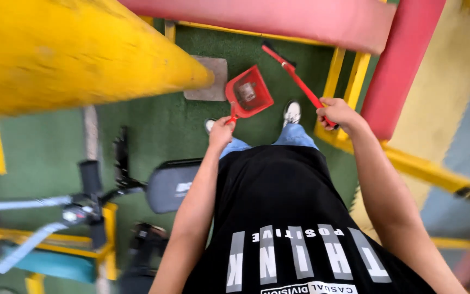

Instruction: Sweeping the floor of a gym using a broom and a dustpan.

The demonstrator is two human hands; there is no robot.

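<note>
- Left hand (221, 132) fingers wrapped round handle of red plastic dustpan (248, 93), held above green floor (153, 120); looks light, stiff.
- Right hand (337, 112) clenched on red long-handled brush (295, 76); light, best gripped at handle end.

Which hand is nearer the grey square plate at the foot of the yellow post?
Left. The left hand, holding the red dustpan, is just below-right of the plate; the right hand, gripping the red brush, is farther right.
</note>
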